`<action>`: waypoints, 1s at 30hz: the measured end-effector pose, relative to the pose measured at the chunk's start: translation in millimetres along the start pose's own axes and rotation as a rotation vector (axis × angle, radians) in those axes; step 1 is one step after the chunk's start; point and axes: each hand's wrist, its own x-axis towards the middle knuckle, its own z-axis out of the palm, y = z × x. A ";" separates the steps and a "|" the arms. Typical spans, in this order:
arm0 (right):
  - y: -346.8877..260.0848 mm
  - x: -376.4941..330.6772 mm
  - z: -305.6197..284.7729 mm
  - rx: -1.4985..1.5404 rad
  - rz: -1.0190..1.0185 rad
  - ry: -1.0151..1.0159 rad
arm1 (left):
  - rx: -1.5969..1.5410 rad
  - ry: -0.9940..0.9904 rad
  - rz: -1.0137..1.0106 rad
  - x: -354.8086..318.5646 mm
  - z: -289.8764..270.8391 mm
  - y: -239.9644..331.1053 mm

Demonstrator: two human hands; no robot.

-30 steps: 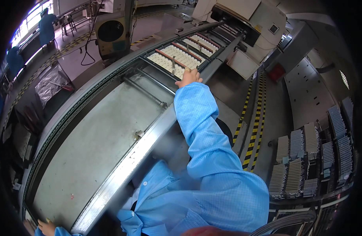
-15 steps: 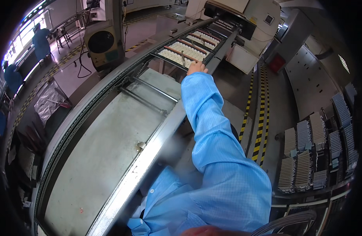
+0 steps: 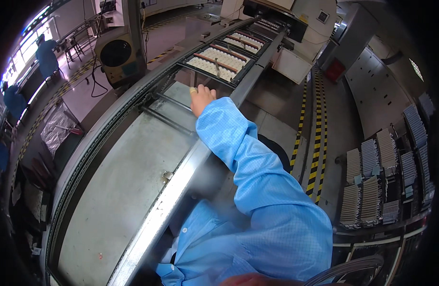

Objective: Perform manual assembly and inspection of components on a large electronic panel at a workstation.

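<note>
My right hand (image 3: 203, 99) is above the conveyor, near its metal cross rods (image 3: 169, 121). The fingers are slightly bent and apart, and nothing shows in them. One fingertip wears a yellowish cover. Just beyond the fingers lies a dark-framed tray (image 3: 207, 68) filled with rows of small white parts, crossed by brown bars and a narrow strip. Farther along the conveyor sits a similar tray (image 3: 245, 43). My right arm in a blue sleeve (image 3: 257, 167) reaches across the near metal rail (image 3: 157, 209). My left hand is out of view.
The conveyor's far end enters a large machine (image 3: 276, 28). A pale panel (image 3: 88, 205) lies between the rails. At right stand racks of stacked strips (image 3: 372, 186); yellow-black tape (image 3: 317, 143) marks the floor. People in blue (image 3: 47, 57) are at far left.
My right hand has drawn back from the nearer tray's edge toward me and to the left, over the cross rods. The tray's frame now shows uncovered.
</note>
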 end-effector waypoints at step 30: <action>-67.2 -35.8 -31.4 0.170 -0.185 -0.175 | -0.446 -0.524 0.753 -134.6 -100.3 318.4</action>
